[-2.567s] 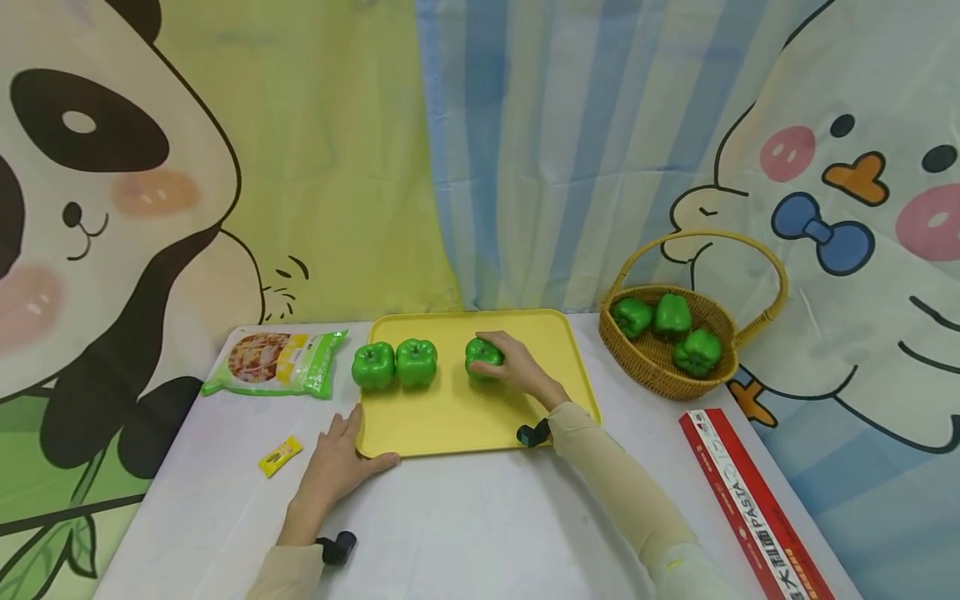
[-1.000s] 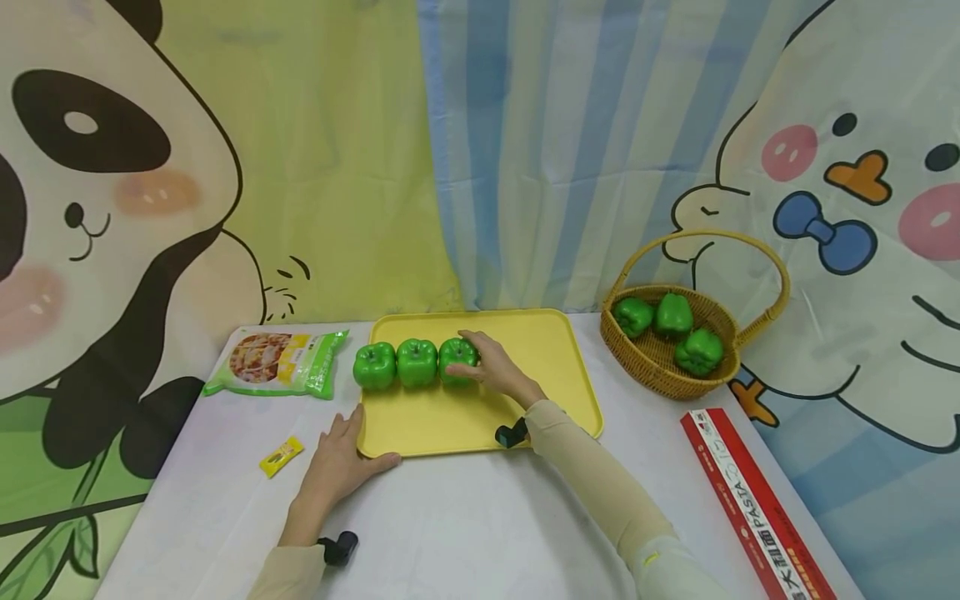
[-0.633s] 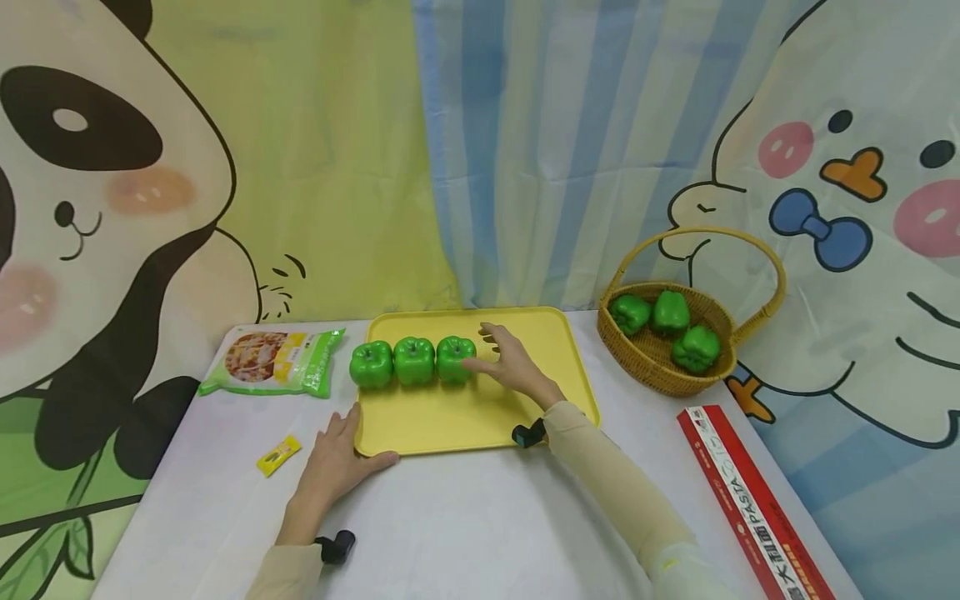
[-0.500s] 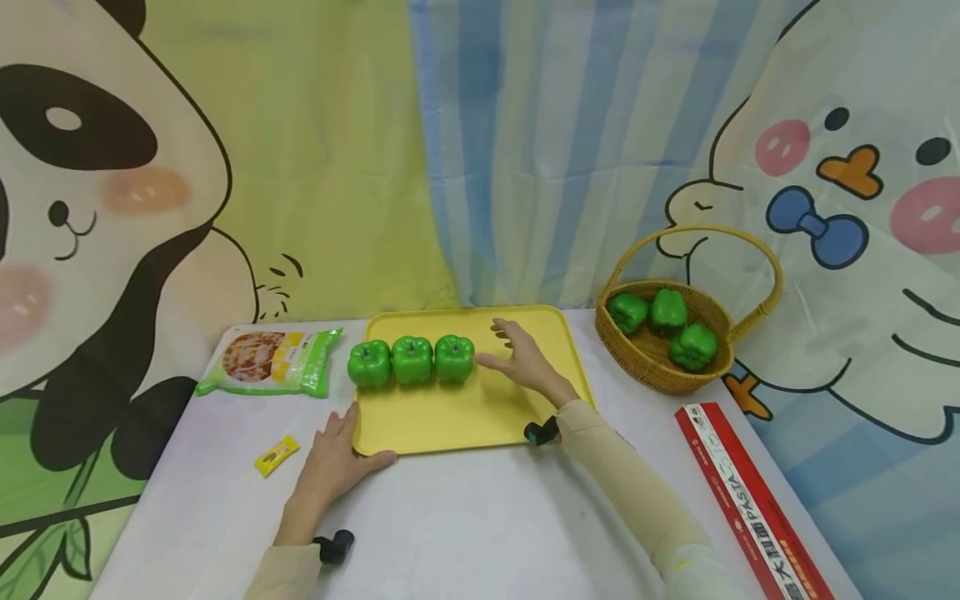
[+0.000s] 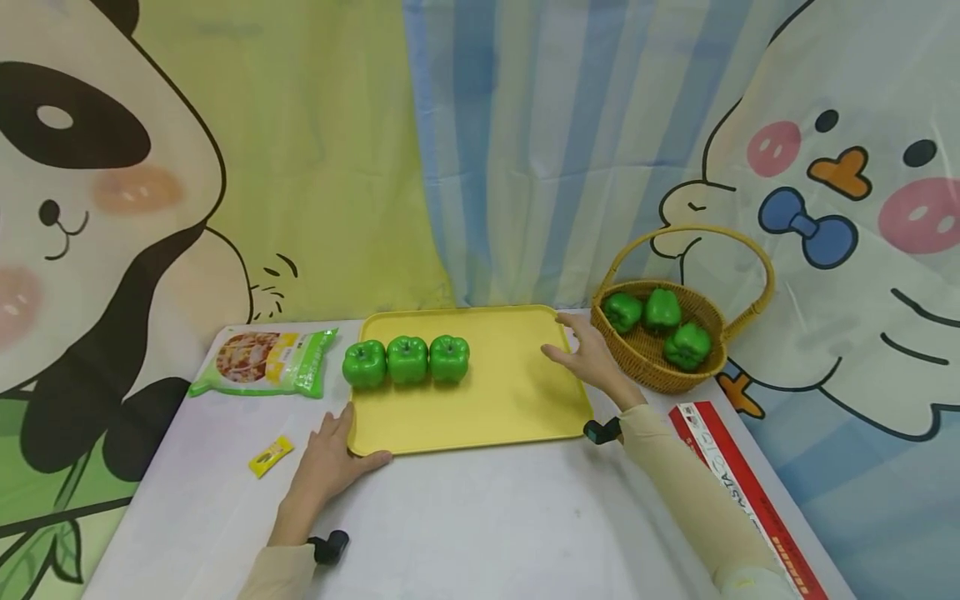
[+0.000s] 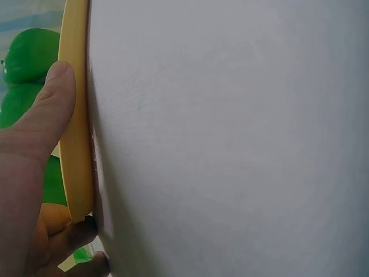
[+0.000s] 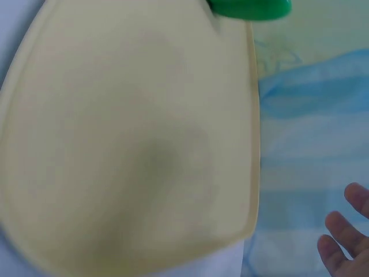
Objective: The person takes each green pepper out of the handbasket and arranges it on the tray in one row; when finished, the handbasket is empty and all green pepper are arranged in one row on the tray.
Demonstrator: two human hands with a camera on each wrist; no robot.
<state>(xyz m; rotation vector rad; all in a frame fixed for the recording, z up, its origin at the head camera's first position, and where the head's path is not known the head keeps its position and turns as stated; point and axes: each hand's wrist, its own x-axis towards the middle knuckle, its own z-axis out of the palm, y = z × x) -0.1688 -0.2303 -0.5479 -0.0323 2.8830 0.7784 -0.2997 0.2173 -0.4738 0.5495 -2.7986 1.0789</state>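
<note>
My left hand (image 5: pixel 330 458) holds the near left corner of the yellow tray (image 5: pixel 487 408). In the left wrist view the thumb (image 6: pixel 55 95) presses the tray's rim, with the fingers bent around the corner. Three green bell peppers stand side by side at the tray's left: a left one (image 5: pixel 364 364), a middle one (image 5: pixel 408 360) and a right one (image 5: pixel 449 359). My right hand (image 5: pixel 592 354) holds nothing, fingers spread, over the tray's right edge close to the basket. Its fingertips (image 7: pixel 337 222) show beyond the tray in the right wrist view.
A wicker basket (image 5: pixel 637 354) with three more green peppers stands at the back right, its handle arching up. A red pasta box (image 5: pixel 738 475) lies at the right, partly behind the right sleeve. At the left lie a food bag (image 5: pixel 262 362) and a small yellow packet (image 5: pixel 271 457).
My right hand slid a pepper left against the other two on the tray, let go of it and moved right toward the basket. The left hand stayed at the tray's corner.
</note>
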